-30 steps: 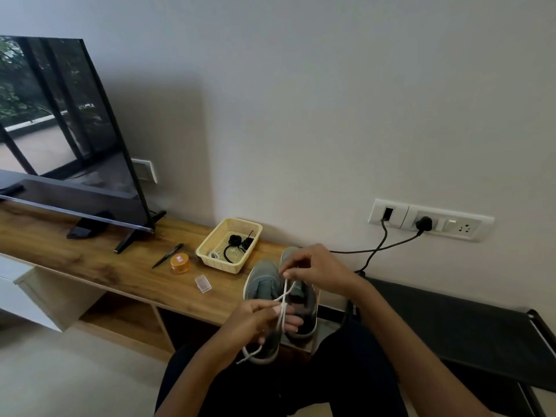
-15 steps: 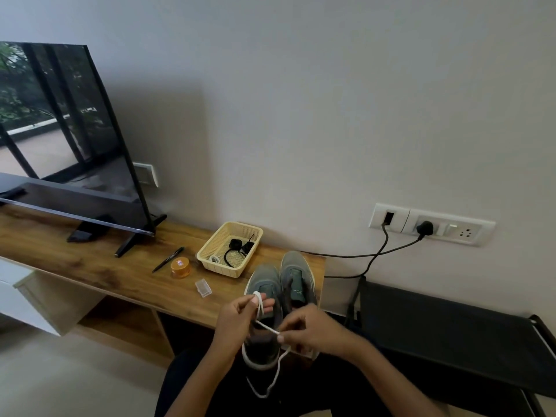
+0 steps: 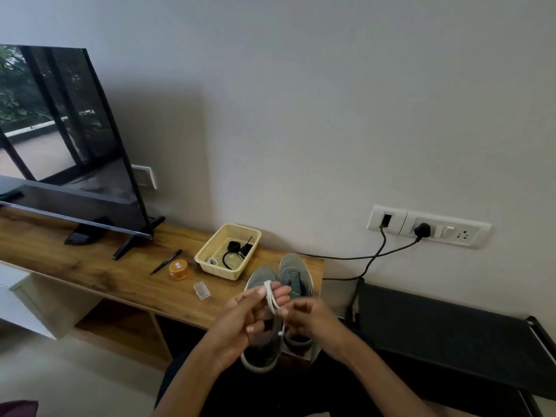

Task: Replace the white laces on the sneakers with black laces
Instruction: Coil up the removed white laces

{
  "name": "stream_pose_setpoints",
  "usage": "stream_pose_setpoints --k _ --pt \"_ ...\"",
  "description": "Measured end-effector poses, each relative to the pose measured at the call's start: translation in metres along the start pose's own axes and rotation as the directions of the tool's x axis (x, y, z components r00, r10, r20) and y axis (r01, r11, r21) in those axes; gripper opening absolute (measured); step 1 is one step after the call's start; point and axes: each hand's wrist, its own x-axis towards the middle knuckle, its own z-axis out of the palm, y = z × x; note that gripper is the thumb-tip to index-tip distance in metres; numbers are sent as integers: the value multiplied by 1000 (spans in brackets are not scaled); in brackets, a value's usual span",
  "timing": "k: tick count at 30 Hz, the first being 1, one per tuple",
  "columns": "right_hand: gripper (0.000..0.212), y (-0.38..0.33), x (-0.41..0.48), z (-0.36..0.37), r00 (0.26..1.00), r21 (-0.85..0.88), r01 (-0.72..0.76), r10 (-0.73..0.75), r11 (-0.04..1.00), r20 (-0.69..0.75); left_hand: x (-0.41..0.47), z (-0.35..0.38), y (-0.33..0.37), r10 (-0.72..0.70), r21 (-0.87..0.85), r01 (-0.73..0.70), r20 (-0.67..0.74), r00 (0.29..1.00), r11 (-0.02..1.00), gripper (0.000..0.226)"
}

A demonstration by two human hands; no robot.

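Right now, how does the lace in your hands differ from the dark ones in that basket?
Colour: the white lace is pale, the black laces are dark. Place: the white lace is held above the sneakers, draped over fingers of the left hand and pinched by the right hand; the black laces lie coiled in the basket. Both are slim cords bent into loops.

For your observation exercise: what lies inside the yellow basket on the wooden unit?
Black laces and a small white coil; the near wall of the basket hides its front floor.
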Motion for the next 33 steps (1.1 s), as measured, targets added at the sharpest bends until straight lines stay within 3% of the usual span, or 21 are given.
stream_pose_setpoints --k 3,7,10,12,14,16,20,23,26,28,31,33 --pt "15 18 -16 10 997 -113 -61 65 992 29 8 -10 -12 63 80 -54 -125 990 995 26" --pt "19 -5 -26 2 987 -485 66 14 872 159 10 -19 -29 129 379 -42 -208 970 924 22" --pt "18 -42 -20 -6 966 -678 221 -65 701 249 9 -14 -33 176 593 -68 -127 976 802 20" --pt "14 -63 -13 -10 959 -725 282 -152 629 241 5 -7 -33 116 679 -48 -54 992 732 22" --pt "11 -74 -3 -14 956 -715 291 -220 636 193 2 0 -32 -13 675 -21 45 999 737 22" --pt "9 -72 7 -21 961 -673 259 -252 693 111 -3 6 -26 -76 589 8 90 993 808 25" --pt "8 -35 6 -27 983 -307 147 -174 940 -63 -4 5 -17 -43 257 37 19 999 966 28" --pt "10 2 -6 -17 993 -266 52 -78 963 -86 2 2 -17 -3 82 10 -79 997 997 27" --pt "14 20 -19 -3 1000 -340 -16 13 940 -10 8 -1 -21 38 90 -23 -170 985 996 23" --pt "17 13 -25 0 997 -481 26 9 876 70 11 -4 -26 66 185 -28 -202 977 982 22" --pt "21 -13 -25 1 973 -691 198 -52 695 227 11 -4 -31 97 356 -17 -207 973 935 21" --pt "22 -34 -20 -1 960 -766 272 -114 582 254 9 -1 -33 97 469 3 -189 977 883 20"
